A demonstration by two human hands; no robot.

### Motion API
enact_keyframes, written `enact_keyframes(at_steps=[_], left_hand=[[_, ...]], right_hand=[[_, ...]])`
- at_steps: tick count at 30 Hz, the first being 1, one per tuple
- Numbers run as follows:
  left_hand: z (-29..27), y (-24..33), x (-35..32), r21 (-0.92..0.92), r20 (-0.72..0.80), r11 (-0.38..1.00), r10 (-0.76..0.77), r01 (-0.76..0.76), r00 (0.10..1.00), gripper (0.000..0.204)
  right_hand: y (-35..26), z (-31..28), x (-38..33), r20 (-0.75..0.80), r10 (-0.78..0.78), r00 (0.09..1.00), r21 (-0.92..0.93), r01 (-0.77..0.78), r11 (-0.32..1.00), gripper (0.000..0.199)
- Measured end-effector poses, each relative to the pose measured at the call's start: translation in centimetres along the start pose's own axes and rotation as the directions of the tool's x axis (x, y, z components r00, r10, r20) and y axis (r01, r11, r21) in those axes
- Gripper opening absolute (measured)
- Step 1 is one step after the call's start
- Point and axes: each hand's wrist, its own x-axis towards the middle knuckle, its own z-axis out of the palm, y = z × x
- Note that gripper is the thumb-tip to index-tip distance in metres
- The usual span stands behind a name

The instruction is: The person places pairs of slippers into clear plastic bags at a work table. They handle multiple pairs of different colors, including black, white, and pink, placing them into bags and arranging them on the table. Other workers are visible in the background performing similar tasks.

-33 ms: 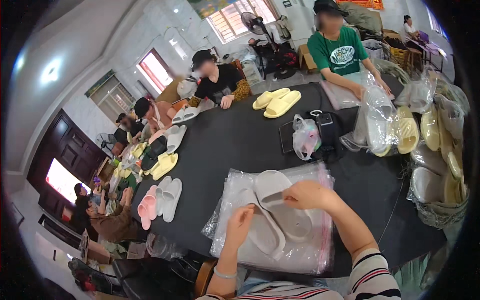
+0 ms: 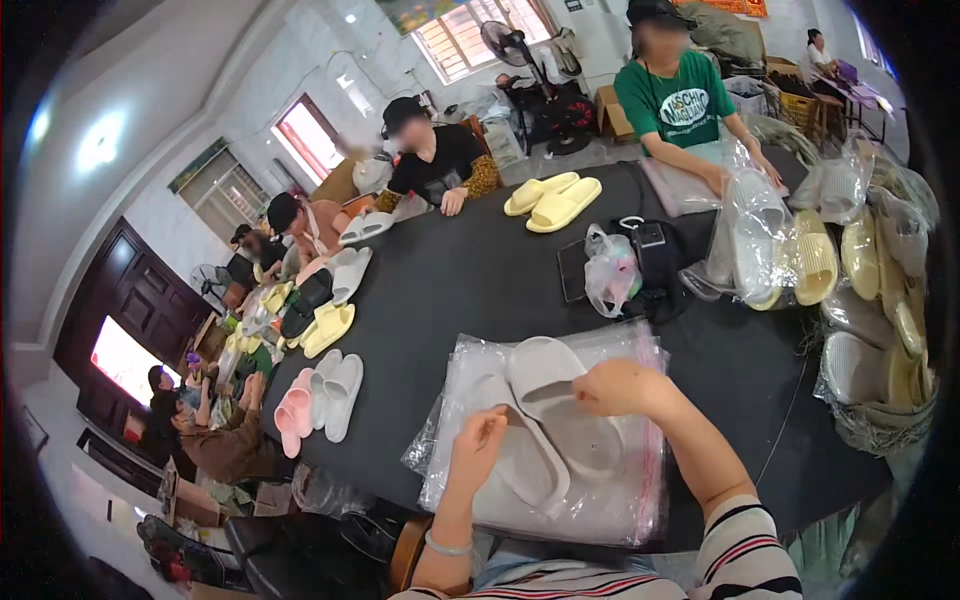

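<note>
A pair of pale grey slippers lies in front of me on a stack of clear plastic bags (image 2: 625, 505), straps at the far end and heels toward me. My left hand (image 2: 480, 440) is at the outer side of the left slipper (image 2: 535, 465), by its strap, with the fingertips drawn together. Over the inner right side of the right slipper (image 2: 548, 365), near the rear edge of its strap, my right hand (image 2: 612, 387) has its fingers curled and closed. Whatever thin thing either hand may pinch is too small to make out.
Beyond the bags lie a small plastic bag (image 2: 610, 270) and a dark pouch (image 2: 655, 255). Yellow slippers (image 2: 562, 207) sit farther off. Bagged slippers (image 2: 757, 235) pile up at right; grey (image 2: 343, 398) and pink slippers (image 2: 293, 412) stand left. Co-workers sit around the black table (image 2: 430, 300).
My right hand has shifted slightly to the right, away from the strap of the right slipper. My left hand and the slippers stay nearly where they were.
</note>
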Motion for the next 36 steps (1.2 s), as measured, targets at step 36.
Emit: enact_keyframes(at_steps=[36], left_hand=[[-22.1,-2.8,0.5,0.796,-0.364,0.602,0.388,0.066,0.847,0.015]], right_hand=[[3.5,7.2,3.0,0.232,-0.117,0.966,-0.224,0.17,0.959,0.067]])
